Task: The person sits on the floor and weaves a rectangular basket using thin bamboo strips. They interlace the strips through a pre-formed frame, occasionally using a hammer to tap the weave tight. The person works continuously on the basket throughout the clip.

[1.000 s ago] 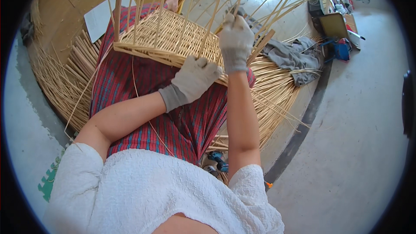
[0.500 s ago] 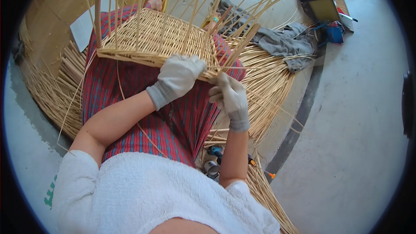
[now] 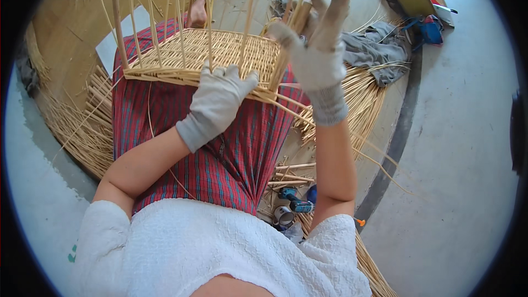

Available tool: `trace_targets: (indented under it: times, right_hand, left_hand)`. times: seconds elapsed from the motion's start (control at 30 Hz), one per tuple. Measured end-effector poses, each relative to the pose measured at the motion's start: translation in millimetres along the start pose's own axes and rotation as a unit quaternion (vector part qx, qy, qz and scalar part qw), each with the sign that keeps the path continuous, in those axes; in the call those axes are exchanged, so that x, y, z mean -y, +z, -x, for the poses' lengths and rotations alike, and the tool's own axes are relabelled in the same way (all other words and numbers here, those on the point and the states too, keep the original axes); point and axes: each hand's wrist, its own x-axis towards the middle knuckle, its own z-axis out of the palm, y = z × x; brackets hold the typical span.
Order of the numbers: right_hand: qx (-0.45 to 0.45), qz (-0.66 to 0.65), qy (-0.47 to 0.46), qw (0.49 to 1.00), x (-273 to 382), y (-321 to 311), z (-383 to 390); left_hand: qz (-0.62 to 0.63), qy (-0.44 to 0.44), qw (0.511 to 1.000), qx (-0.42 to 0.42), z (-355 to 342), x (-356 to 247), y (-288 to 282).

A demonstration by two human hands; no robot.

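On my lap lies a half-woven wicker basket (image 3: 228,50), its flat woven base tilted and its long stakes standing up. My left hand (image 3: 220,91), in a pale work glove, grips the near woven edge, fingertips over the rim and thumb toward the right. Beside the right corner post (image 3: 283,63), my gloved right hand (image 3: 322,50) is raised with fingers spread apart. Nothing shows in its palm. Loose willow rods (image 3: 352,143) trail from the near right corner past my right forearm. A thin strand (image 3: 151,110) hangs down over the red striped cloth (image 3: 192,170) on my legs.
Bundles of rods lie on the floor, right (image 3: 366,102) and left (image 3: 74,126). A grey cloth (image 3: 379,50) rests on the right bundle. A cordless drill (image 3: 297,201) and a can (image 3: 283,215) sit by my right elbow. Boxes and tools (image 3: 415,0) stand far right.
My right hand has left the basket's near right corner, rising up and away with its fingers spreading. The left hand still holds the edge. The basket appears slightly shifted.
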Motion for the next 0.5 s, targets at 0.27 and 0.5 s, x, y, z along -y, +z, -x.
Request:
trace_targets:
  times: [0.27,0.5]
  right_hand:
    - [0.302,0.415,-0.071,0.855,-49.2,-25.8,91.8]
    - [0.325,0.322,0.002,0.889,-52.7,-33.4,90.2]
  left_hand:
    - [0.016,-0.009,0.983,-0.182,-2.8,-0.1,-6.7]
    - [0.114,0.087,0.987,-0.077,-18.1,0.6,21.8]
